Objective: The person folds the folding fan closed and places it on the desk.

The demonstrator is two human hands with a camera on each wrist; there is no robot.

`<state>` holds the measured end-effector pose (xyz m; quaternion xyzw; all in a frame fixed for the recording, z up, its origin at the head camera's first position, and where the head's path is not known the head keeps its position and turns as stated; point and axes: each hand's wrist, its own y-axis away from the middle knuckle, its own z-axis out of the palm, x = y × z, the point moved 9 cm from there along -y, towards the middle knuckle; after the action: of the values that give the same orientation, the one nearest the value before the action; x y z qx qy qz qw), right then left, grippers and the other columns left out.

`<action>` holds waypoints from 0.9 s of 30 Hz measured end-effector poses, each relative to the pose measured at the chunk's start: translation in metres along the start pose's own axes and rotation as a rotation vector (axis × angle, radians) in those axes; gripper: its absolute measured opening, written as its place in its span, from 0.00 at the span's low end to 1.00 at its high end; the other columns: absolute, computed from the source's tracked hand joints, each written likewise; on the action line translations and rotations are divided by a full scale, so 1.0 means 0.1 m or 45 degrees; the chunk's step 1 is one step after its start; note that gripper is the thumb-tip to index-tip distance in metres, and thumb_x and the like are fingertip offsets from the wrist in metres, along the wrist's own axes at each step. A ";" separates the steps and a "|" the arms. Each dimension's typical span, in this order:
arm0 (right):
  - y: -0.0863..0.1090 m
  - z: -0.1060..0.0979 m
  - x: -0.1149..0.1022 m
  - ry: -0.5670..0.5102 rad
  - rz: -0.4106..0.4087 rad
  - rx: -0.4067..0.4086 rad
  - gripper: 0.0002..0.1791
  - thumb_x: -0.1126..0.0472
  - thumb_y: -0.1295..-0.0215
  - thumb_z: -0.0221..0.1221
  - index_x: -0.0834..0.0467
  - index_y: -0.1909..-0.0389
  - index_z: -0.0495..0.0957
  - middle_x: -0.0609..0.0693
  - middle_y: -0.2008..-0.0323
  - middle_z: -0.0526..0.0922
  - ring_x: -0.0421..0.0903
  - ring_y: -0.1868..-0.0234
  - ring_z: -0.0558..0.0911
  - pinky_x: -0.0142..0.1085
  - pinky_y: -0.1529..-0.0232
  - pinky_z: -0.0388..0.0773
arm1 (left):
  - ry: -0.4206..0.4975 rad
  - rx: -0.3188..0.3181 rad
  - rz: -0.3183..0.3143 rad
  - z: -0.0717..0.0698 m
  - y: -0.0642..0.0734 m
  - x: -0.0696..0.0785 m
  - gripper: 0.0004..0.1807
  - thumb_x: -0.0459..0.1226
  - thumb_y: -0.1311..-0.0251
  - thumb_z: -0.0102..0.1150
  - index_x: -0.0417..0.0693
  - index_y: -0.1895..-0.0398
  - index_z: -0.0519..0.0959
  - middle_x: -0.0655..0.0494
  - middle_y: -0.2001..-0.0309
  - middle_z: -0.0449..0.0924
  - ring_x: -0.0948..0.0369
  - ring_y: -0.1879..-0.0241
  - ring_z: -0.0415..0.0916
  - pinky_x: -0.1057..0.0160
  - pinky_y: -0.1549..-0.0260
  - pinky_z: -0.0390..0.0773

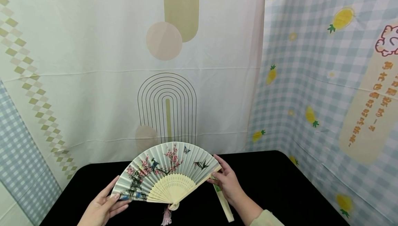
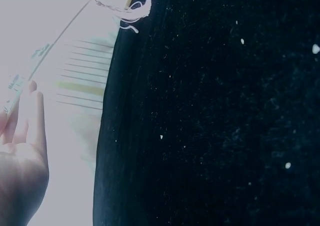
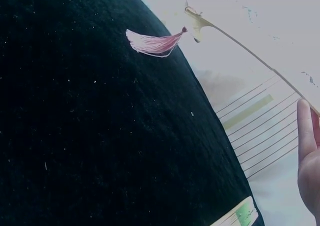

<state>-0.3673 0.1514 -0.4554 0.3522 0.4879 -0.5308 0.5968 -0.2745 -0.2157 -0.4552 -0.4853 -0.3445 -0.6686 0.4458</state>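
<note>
A folding fan (image 1: 169, 170) is spread wide above the table, its pale pleated leaf printed with pink blossoms, birds and a butterfly. Its cream ribs meet at a pivot at the bottom, where a pink tassel (image 3: 156, 42) hangs. At the fan's left edge, my left hand (image 1: 104, 203) pinches the leaf between thumb and fingers. My right hand (image 1: 228, 181) pinches the right outer rib near its top end. In the left wrist view, glare washes out much of the fan and the left hand (image 2: 22, 161).
A second, closed fan (image 1: 224, 203) with a green patch lies on the black table (image 1: 264, 184), partly behind my right hand. A pale patterned cloth (image 1: 102, 108) hangs behind the table, and a checked cloth with pineapples (image 1: 311, 81) hangs on the right.
</note>
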 end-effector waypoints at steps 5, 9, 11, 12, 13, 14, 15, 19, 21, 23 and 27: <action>0.00 0.01 -0.01 -0.020 -0.005 0.014 0.37 0.70 0.39 0.56 0.49 0.30 0.55 0.60 0.39 0.66 0.50 0.51 0.79 0.41 0.58 0.82 | -0.025 0.018 -0.011 0.00 -0.02 -0.01 0.40 0.37 0.30 0.43 0.69 0.29 0.29 0.69 0.51 0.75 0.56 0.49 0.77 0.55 0.47 0.74; 0.00 0.02 -0.02 -0.036 -0.007 0.025 0.37 0.71 0.40 0.56 0.50 0.31 0.56 0.58 0.41 0.68 0.49 0.53 0.79 0.41 0.59 0.82 | -0.046 0.025 -0.016 0.02 -0.03 -0.02 0.40 0.38 0.30 0.43 0.66 0.29 0.29 0.69 0.51 0.75 0.56 0.49 0.76 0.55 0.47 0.74; 0.00 0.02 -0.02 -0.037 -0.015 0.024 0.37 0.71 0.39 0.55 0.51 0.30 0.56 0.57 0.42 0.69 0.49 0.54 0.79 0.40 0.59 0.82 | -0.052 0.029 -0.019 0.02 -0.03 -0.03 0.39 0.38 0.30 0.43 0.68 0.29 0.30 0.69 0.51 0.75 0.56 0.49 0.77 0.55 0.47 0.74; 0.00 0.02 -0.02 -0.042 -0.018 0.024 0.37 0.71 0.40 0.56 0.51 0.31 0.56 0.57 0.43 0.70 0.48 0.54 0.80 0.40 0.59 0.82 | -0.055 0.030 -0.019 0.02 -0.03 -0.03 0.39 0.38 0.30 0.43 0.69 0.29 0.30 0.69 0.51 0.75 0.56 0.49 0.77 0.55 0.47 0.74; 0.00 0.03 -0.02 -0.040 -0.026 0.019 0.36 0.71 0.39 0.55 0.52 0.31 0.56 0.56 0.44 0.70 0.48 0.54 0.80 0.40 0.59 0.82 | -0.056 0.032 -0.018 0.03 -0.03 -0.03 0.39 0.38 0.30 0.44 0.70 0.29 0.31 0.69 0.51 0.75 0.56 0.50 0.77 0.55 0.47 0.74; 0.00 0.03 -0.03 -0.041 -0.030 0.020 0.36 0.71 0.39 0.55 0.52 0.31 0.56 0.56 0.44 0.71 0.48 0.54 0.80 0.39 0.60 0.82 | -0.058 0.029 -0.014 0.03 -0.03 -0.02 0.39 0.38 0.30 0.44 0.70 0.29 0.32 0.69 0.51 0.75 0.56 0.49 0.77 0.55 0.47 0.74; 0.00 0.03 -0.03 -0.042 -0.035 0.020 0.36 0.71 0.39 0.55 0.52 0.31 0.56 0.56 0.44 0.71 0.48 0.54 0.80 0.39 0.60 0.82 | -0.059 0.028 -0.012 0.04 -0.04 -0.02 0.39 0.38 0.30 0.44 0.73 0.30 0.33 0.69 0.51 0.75 0.55 0.49 0.77 0.55 0.47 0.74; 0.00 0.06 -0.05 -0.047 -0.043 0.024 0.36 0.71 0.39 0.55 0.52 0.31 0.56 0.57 0.44 0.71 0.48 0.54 0.80 0.39 0.60 0.82 | -0.054 0.020 -0.009 0.05 -0.03 0.00 0.34 0.38 0.31 0.45 0.86 0.34 0.45 0.69 0.51 0.75 0.54 0.49 0.76 0.54 0.47 0.74; 0.01 0.07 -0.05 -0.045 -0.042 0.029 0.36 0.71 0.39 0.55 0.52 0.31 0.56 0.57 0.44 0.70 0.47 0.54 0.80 0.39 0.60 0.82 | -0.052 0.022 -0.014 0.06 -0.02 0.01 0.32 0.38 0.31 0.45 0.87 0.36 0.49 0.69 0.51 0.75 0.54 0.49 0.76 0.54 0.47 0.74; 0.01 0.08 -0.06 -0.033 -0.046 0.030 0.36 0.71 0.39 0.55 0.52 0.30 0.56 0.58 0.44 0.70 0.47 0.54 0.79 0.39 0.60 0.82 | -0.055 0.030 -0.023 0.05 -0.02 0.02 0.33 0.38 0.31 0.45 0.85 0.34 0.46 0.70 0.51 0.75 0.53 0.49 0.76 0.54 0.47 0.74; 0.01 0.11 -0.05 -0.013 -0.053 0.024 0.36 0.70 0.38 0.55 0.52 0.30 0.55 0.60 0.43 0.69 0.47 0.53 0.79 0.40 0.59 0.81 | -0.061 0.070 -0.050 0.02 -0.04 0.00 0.39 0.39 0.31 0.46 0.74 0.30 0.34 0.69 0.51 0.75 0.53 0.49 0.76 0.54 0.47 0.74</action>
<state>-0.3642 0.1429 -0.4474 0.3449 0.4869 -0.5495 0.5849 -0.2774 -0.2124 -0.4544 -0.4818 -0.3827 -0.6558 0.4373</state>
